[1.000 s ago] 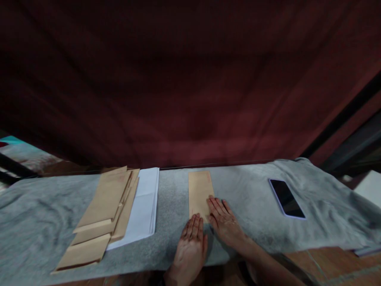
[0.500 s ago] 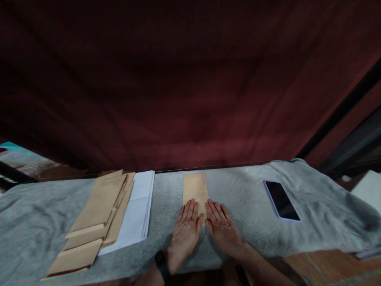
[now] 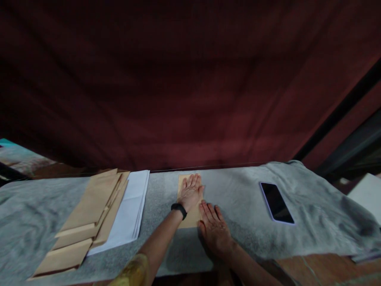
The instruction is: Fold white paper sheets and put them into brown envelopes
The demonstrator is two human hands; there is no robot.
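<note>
A tan paper envelope (image 3: 189, 218) lies flat and lengthwise before me on a grey cloth. My left hand (image 3: 191, 192), with a black band on its wrist, rests flat on the envelope's far half, fingers stretched out. At the near right edge of the envelope, my right hand (image 3: 214, 228) lies palm down with straight fingers, its fingertips touching that edge. Neither hand grips anything. The envelope's far part is mostly covered by the left hand.
Several brown envelopes (image 3: 86, 206) lie in an uneven pile on the left, partly over white paper sheets (image 3: 132, 210). A phone (image 3: 277, 202) with a purple edge lies to the right on the grey cloth (image 3: 241, 190). A dark red curtain (image 3: 190, 99) hangs behind.
My left hand has slid forward from the envelope's near end to its far half. The right hand stays by the near right edge. The view has shifted slightly.
</note>
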